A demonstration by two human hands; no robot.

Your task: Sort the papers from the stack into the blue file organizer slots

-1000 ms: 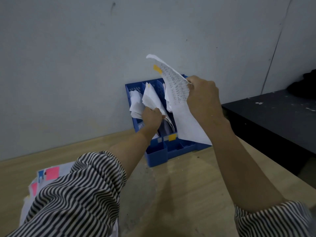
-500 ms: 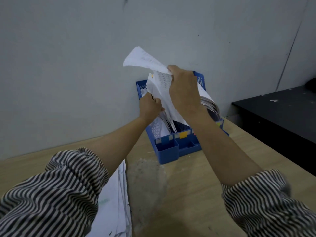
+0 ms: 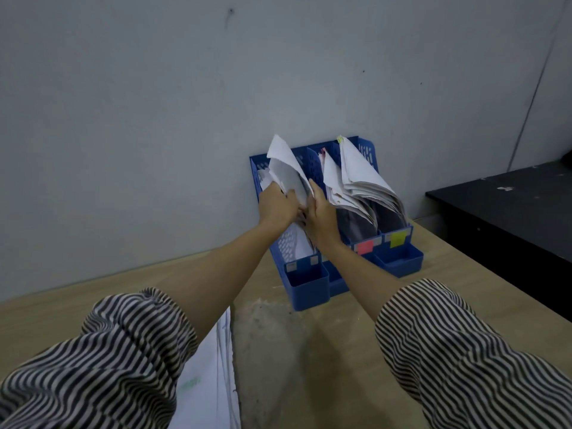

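A white curled paper sheet is gripped by both hands, left hand and right hand, over the blue plastic file organizer. If pushed unevenly, it could be crumpled against the left slot's filed papers.

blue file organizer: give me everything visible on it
The blue file organizer looks like plastic, with perforated dividers forming upright slots and small open trays along its front. It stands on the wooden table, its back toward the grey wall. A pink tab and a yellow tab mark two front labels. Papers fan out of the right-hand slots. The left hand and right hand grip a sheet at the left slots.
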